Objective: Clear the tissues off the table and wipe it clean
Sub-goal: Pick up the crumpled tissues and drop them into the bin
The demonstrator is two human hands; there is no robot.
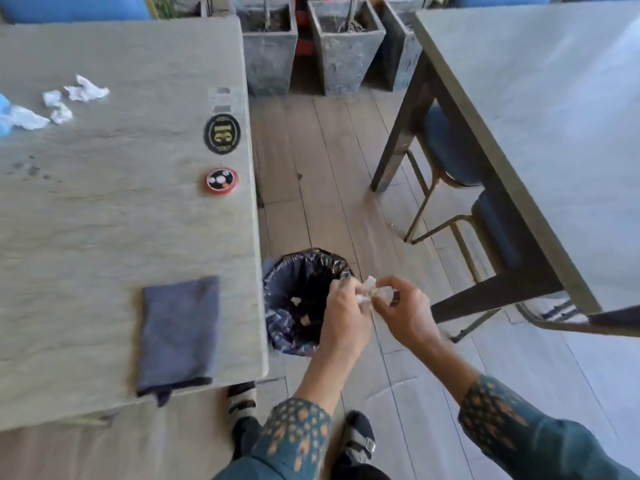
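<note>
At the upper left of the frame, crumpled tissues (69, 98) are lying loose on the counter (104, 220), with a blue scrap (4, 114) at the far left edge beside them; they are looking feather-light, soft and easily torn, so I judge a gentle pinch at the bunched middle would lift each one. Lower on the counter a folded grey cloth (178, 332) is lying near the front edge; limp and pliable, best gathered flat under the palm. Right of the counter a bin with a black liner (304, 301) is standing on the floor; over its right rim the left hand (341, 315) and right hand (403, 311) are each closing their grip on a tissue wad (372, 292), pinching it between them.
</note>
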